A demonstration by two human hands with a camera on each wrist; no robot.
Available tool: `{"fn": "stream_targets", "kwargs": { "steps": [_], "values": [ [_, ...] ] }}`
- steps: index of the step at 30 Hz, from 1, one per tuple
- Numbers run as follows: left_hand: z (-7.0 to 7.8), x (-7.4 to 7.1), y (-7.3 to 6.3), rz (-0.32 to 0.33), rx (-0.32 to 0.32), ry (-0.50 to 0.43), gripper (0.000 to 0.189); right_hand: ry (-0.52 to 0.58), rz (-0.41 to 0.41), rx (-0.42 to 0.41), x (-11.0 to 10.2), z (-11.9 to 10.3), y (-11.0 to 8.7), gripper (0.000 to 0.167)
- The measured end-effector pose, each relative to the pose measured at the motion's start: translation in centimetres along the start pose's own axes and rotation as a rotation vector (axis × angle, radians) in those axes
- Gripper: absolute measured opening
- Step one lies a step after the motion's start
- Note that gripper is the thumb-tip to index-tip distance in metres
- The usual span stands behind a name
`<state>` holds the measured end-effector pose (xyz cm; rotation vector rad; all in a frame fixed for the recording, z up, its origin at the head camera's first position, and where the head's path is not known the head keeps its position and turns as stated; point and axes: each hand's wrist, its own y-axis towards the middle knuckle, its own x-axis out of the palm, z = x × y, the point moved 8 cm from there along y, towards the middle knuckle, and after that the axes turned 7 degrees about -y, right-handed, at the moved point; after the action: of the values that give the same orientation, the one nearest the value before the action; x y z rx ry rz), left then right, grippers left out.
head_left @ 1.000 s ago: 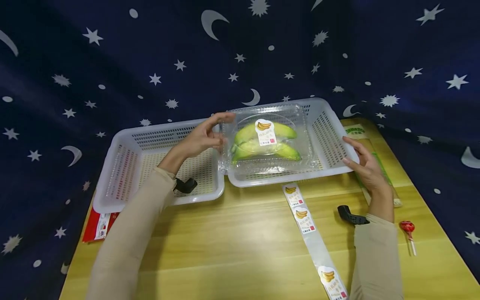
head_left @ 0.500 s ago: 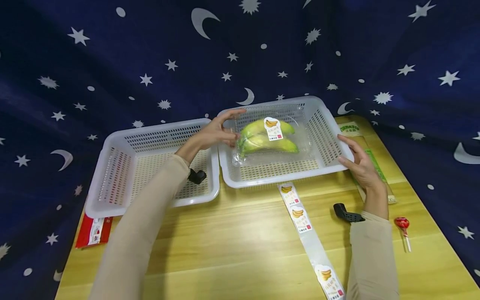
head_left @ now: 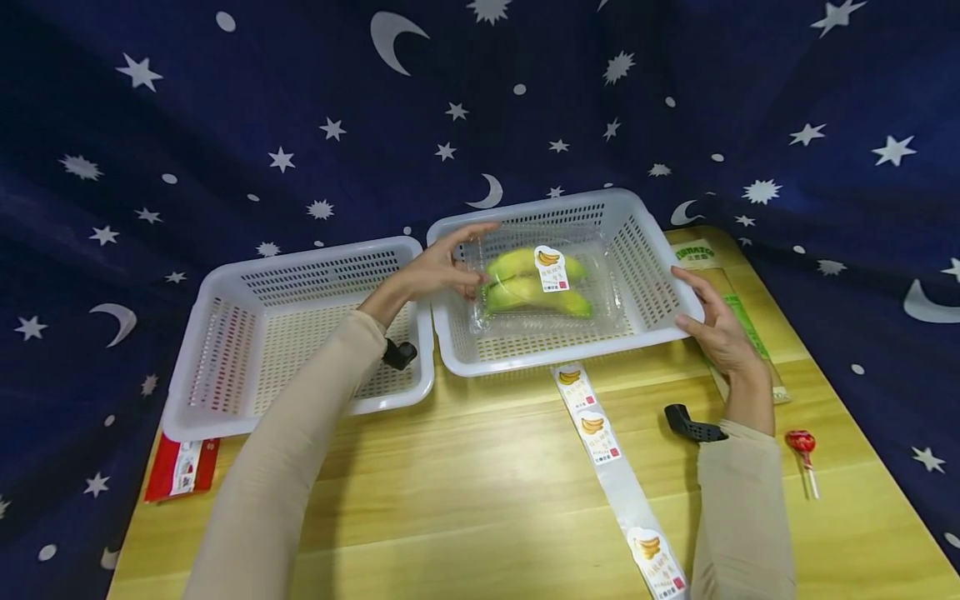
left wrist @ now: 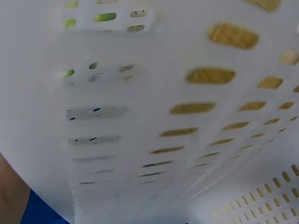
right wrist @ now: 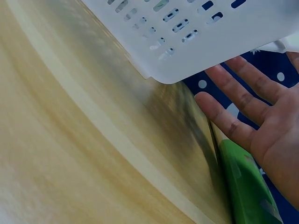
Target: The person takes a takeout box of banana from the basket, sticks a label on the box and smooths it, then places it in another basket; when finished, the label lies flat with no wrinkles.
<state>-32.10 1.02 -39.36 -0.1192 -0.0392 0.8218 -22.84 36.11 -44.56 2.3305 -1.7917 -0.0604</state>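
Note:
A clear plastic clamshell box [head_left: 600, 308] lies inside the right white basket [head_left: 510, 365]. Two greenish-yellow bananas [head_left: 532, 292] show through its lid, which bears a banana sticker [head_left: 551, 268]. My left hand [head_left: 435, 271] reaches over the basket's left rim and grips the box by its left end, index finger extended along the far corner; the slotted basket wall [left wrist: 140, 107] fills the left wrist view. At the basket's right end my right hand [head_left: 723, 329] touches the rim, its fingers straight and spread in the right wrist view.
A second white basket [head_left: 187, 367] stands to the left, over a red packet [head_left: 180, 468]. A strip of banana stickers [head_left: 622, 487] crosses the wooden table [head_left: 450, 500]. Right of it are a red lollipop [head_left: 802, 442] and a green-and-clear package [head_left: 742, 321]. Starry cloth [head_left: 300, 100] hangs behind.
My left hand has moved right and lowered the box from above the rim down into the right basket. My right hand has stayed at the basket's right end.

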Motion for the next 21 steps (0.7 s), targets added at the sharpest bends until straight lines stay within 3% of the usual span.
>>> {"fn": "stream_targets", "kwargs": {
  "steps": [7,15,21],
  "values": [
    [0.1,-0.1,-0.3,0.025,-0.018,0.048,0.085,0.003,0.001,0.008,0.0,0.0,0.0,0.064],
    [1.2,-0.4,-0.4,0.048,0.034,0.299,0.091,0.012,0.009,-0.010,-0.1,0.0,-0.1,0.063],
    [1.2,-0.8,-0.3,0.087,0.047,0.468,0.095,0.016,0.007,-0.006,0.0,0.1,0.0,0.064]
  ]
}}
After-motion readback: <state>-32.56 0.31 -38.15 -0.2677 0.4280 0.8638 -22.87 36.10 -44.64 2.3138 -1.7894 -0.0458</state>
